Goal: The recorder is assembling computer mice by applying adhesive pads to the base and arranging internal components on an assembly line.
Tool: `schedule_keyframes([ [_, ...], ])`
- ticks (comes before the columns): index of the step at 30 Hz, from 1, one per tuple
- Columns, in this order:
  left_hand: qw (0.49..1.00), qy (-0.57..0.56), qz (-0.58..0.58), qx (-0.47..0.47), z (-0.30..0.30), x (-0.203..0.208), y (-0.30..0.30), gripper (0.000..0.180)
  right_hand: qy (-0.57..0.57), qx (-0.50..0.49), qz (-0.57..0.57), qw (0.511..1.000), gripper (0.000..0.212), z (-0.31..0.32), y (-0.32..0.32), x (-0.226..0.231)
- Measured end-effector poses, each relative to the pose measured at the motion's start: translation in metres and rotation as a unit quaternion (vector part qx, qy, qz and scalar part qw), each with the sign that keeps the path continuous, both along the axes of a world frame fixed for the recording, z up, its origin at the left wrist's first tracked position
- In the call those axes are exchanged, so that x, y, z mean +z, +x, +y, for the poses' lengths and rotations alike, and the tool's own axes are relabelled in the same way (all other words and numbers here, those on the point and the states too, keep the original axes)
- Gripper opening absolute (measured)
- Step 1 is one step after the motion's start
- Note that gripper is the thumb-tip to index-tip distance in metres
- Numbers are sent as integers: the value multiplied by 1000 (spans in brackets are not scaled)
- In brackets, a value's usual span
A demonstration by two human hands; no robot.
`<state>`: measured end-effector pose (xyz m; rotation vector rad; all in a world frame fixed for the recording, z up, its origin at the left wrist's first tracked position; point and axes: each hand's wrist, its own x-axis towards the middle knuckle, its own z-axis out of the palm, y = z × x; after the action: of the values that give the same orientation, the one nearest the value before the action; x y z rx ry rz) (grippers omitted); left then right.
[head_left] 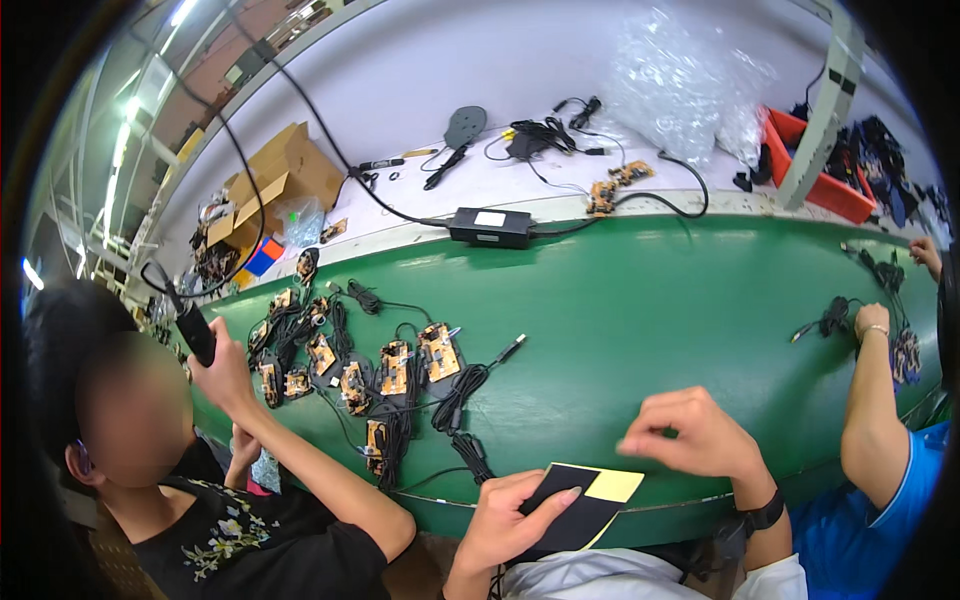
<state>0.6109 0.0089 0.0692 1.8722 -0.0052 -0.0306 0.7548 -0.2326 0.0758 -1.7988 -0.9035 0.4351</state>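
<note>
In my left hand [508, 522] is a sheet of black pads [566, 492] on yellow backing paper [615, 486], gripped between thumb and fingers. Part of the yellow backing lies bare at its upper right corner. My right hand [695, 432] hovers just above and right of that sheet, apart from it. Its thumb and fingertips are pinched together; whatever they hold, if anything, is too small to make out. Left of my hands, several orange-brown circuit boards [438, 352] in black housings lie on the green belt with coiled black cables [460, 397].
At left a co-worker's hand [222, 372] grips a black hand tool [193, 325] on a cord. Another person's hand [872, 318] is near cables at the right. A black power box [490, 227] rests along the belt's far edge. Beyond stand a cardboard box [285, 180] and a red bin [840, 190].
</note>
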Motion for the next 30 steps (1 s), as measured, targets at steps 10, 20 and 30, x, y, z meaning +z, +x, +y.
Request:
schedule_keyframes([
  [10, 972, 148, -180, 12, 7, -7, -17, 19, -105, 104, -253, 956, 28, 137, 48, 51],
  [20, 919, 307, -236, 79, 27, -18, -32, 15, -251, 122, -272, 921, 94, 268, 87, -10],
  [30, 916, 335, -201, 94, 56, -28, -17, 22, -262, 82, -241, 931, 65, 294, 100, -39],
])
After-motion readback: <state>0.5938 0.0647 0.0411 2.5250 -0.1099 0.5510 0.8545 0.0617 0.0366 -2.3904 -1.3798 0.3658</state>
